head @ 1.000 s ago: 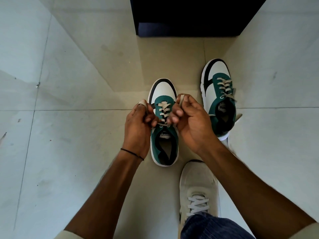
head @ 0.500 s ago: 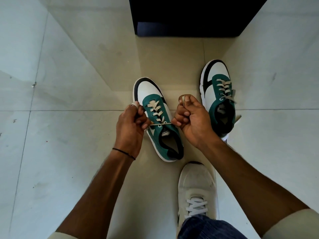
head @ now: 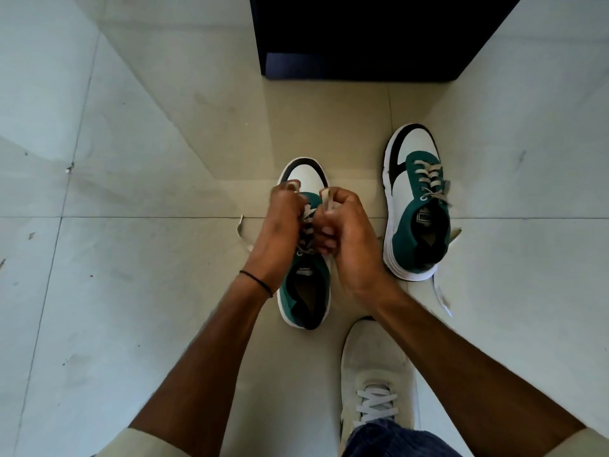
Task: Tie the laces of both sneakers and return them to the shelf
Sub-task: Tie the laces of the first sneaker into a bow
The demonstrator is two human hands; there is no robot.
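Note:
Two green, white and black sneakers stand on the tiled floor. The left sneaker (head: 304, 291) lies under my hands, toe pointing away. My left hand (head: 280, 232) is closed on one loop of its beige lace, and my right hand (head: 346, 235) is closed on the other; the fists nearly touch above the tongue. A loose lace end (head: 242, 234) trails out to the left of my left hand. The right sneaker (head: 417, 206) stands apart to the right, its laces (head: 440, 296) loose on the floor.
A dark shelf base (head: 362, 44) stands at the top centre, beyond the sneakers. My own white shoe (head: 375, 374) and a blue trouser leg (head: 395, 440) are at the bottom right. Pale floor tiles (head: 115, 291) spread all around.
The left sneaker has turned back from pointing up-left to pointing straight away. My hands have come together from pulling the lace sideways, and each now holds a lace loop upward.

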